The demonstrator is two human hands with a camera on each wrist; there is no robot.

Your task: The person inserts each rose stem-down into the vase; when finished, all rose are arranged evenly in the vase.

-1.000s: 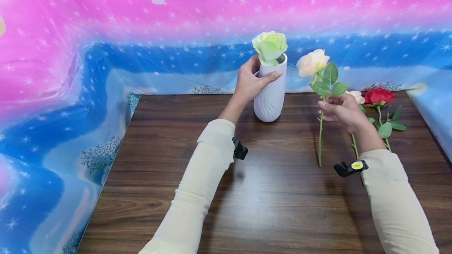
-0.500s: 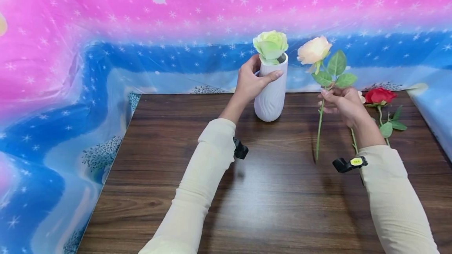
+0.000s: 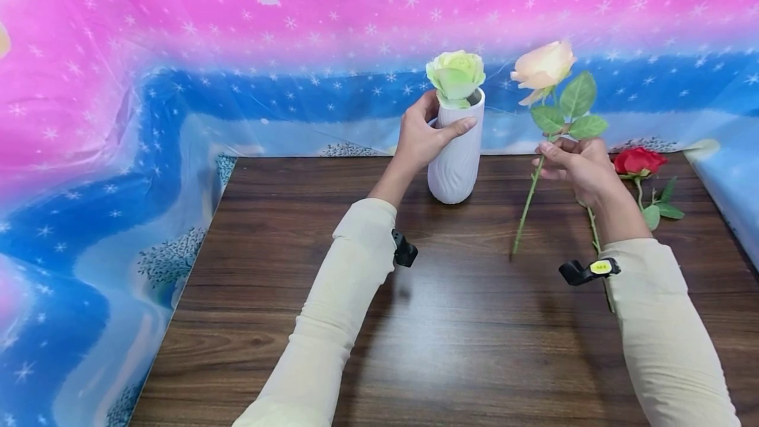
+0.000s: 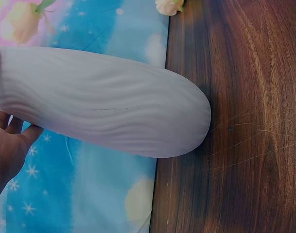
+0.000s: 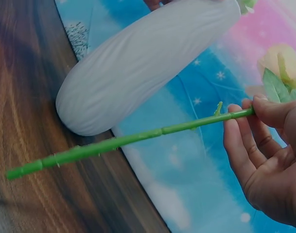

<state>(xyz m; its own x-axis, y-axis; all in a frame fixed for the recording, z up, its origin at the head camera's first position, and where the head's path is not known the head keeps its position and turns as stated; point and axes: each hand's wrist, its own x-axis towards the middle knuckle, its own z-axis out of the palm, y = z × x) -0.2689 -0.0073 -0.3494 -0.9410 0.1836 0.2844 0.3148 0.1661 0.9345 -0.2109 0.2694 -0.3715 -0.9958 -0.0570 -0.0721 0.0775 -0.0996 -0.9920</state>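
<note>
My left hand (image 3: 423, 134) grips a white vase (image 3: 455, 163) with a wavy surface near its top, thumb across the front. The vase stands upright near the table's back edge. A pale green rose (image 3: 455, 74) sits in its mouth. To the right, my right hand (image 3: 578, 163) pinches the stem of a peach rose (image 3: 545, 66) just below its leaves. That rose's green stem (image 5: 113, 143) slants down to the left, over the table and beside the vase in the right wrist view. The fingers behind the vase are partly hidden in the head view.
A red rose (image 3: 639, 161) with green leaves lies on the wooden table (image 3: 415, 321) at the back right. Another flower's stem (image 3: 593, 226) lies under my right forearm, its bloom hidden by the hand. A patterned pink and blue cloth (image 3: 296, 84) hangs behind the table.
My right hand has risen slightly with the peach rose. Its bloom is now higher and farther right, and the stem's lower end has swung left and up. The left hand and vase stay put.
</note>
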